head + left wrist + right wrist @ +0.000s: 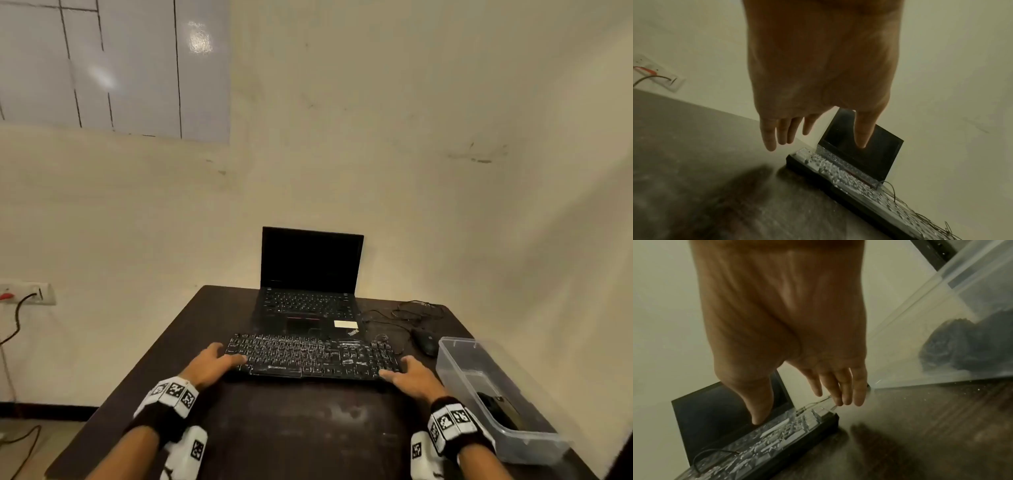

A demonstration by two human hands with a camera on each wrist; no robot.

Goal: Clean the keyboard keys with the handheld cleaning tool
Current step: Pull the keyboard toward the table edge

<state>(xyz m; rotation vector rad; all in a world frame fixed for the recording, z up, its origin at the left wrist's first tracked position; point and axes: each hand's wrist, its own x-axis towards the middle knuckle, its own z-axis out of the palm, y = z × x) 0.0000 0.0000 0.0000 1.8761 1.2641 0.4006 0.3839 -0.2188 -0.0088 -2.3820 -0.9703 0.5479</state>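
Note:
A black keyboard (308, 356) with pale key legends lies across the dark table (308, 431), in front of a laptop. My left hand (222, 356) is at its left end, fingers straight, thumb over the edge keys. In the left wrist view the left hand (816, 142) hovers just above the keyboard (838, 172). My right hand (400, 368) is at the right end, also with straight fingers. In the right wrist view that hand (797, 410) is over the keyboard's corner (818, 420). Neither hand holds anything. A dark fuzzy object (962, 345) lies in the clear bin (455, 363).
An open black laptop (310, 274) stands behind the keyboard against the wall. A black mouse (424, 341) and a tangle of cable (411, 311) lie at the back right. The bin runs along the table's right edge. A wall socket (37, 294) is at left.

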